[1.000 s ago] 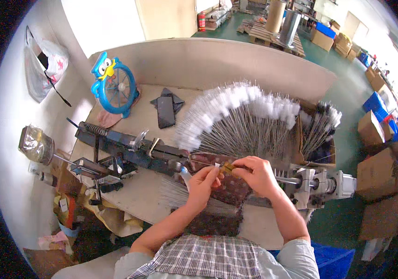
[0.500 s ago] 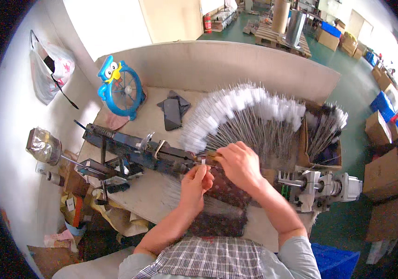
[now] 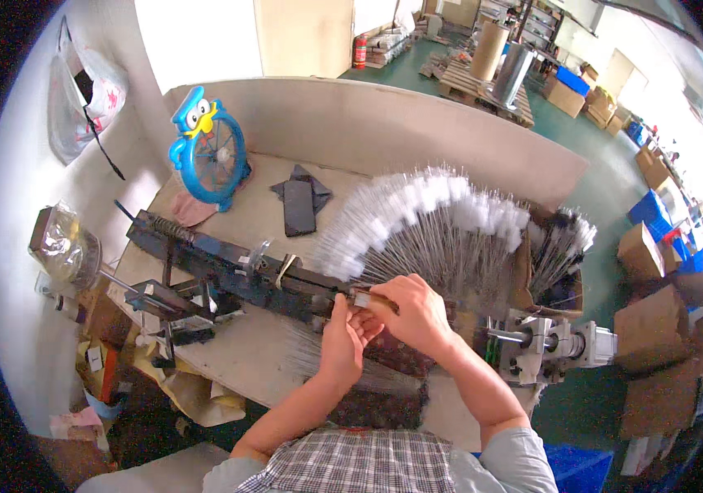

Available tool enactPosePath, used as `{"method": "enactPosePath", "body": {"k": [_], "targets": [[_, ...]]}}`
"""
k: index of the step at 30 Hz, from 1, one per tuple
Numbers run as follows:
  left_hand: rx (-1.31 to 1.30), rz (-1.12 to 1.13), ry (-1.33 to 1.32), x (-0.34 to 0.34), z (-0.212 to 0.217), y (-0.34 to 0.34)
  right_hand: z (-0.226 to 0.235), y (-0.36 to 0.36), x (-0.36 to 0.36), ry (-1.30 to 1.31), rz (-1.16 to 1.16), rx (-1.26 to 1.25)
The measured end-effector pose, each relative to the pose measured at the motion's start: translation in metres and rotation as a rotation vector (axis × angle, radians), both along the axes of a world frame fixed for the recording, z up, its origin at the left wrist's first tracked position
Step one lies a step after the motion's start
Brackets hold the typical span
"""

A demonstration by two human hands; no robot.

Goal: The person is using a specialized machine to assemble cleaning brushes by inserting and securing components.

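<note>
My left hand [image 3: 343,338] and my right hand [image 3: 411,312] meet over the middle of a long dark metal machine [image 3: 228,275] on the workbench. Both pinch a thin wire piece with a small white end [image 3: 361,301] right at the machine's bar. Just behind my hands a big fan of thin wire brushes with white fluffy tips [image 3: 425,222] lies spread on the bench. A dark patterned cloth [image 3: 384,378] lies under my wrists.
A blue cartoon-shaped fan [image 3: 207,152] stands at the back left, a dark phone [image 3: 298,207] on grey cloth beside it. A motor unit [image 3: 553,345] sits at the machine's right end. A box of dark-tipped wires [image 3: 561,255] is at the right; cardboard boxes [image 3: 655,329] stand on the floor.
My hands have shifted a little left along the machine and closed together on the wire piece; the view has tilted slightly.
</note>
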State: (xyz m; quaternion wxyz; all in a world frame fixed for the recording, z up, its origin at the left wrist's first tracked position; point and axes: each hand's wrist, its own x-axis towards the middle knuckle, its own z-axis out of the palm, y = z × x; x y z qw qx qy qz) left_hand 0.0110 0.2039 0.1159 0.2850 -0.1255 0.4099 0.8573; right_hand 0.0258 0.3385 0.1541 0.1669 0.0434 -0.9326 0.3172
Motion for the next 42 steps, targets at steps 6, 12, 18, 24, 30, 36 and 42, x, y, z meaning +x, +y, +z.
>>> {"method": "enactPosePath", "body": {"k": [6, 12, 18, 24, 30, 36, 42], "targets": [[0.151, 0.112, 0.028, 0.007, -0.004, 0.003, -0.008, -0.021, 0.003, 0.151, -0.090, 0.164], [0.086, 0.184, 0.056, 0.007, -0.018, 0.014, -0.014, -0.003, 0.009, 0.317, -0.008, 0.190], [0.050, 0.232, 0.095, 0.010, -0.006, 0.018, -0.010, 0.009, 0.017, 0.314, -0.001, 0.157], [0.075, 0.218, 0.135, 0.012, -0.006, 0.017, -0.004, 0.002, 0.017, 0.304, 0.015, 0.119], [0.130, 0.253, 0.080, 0.012, -0.006, 0.019, -0.008, -0.002, 0.014, 0.246, 0.028, 0.130], [0.211, 0.187, 0.091, 0.010, -0.006, 0.014, -0.008, -0.011, 0.011, 0.238, 0.001, 0.125], [0.270, 0.219, 0.047, 0.011, -0.006, 0.013, -0.010, -0.016, 0.009, 0.238, -0.003, 0.112]]}}
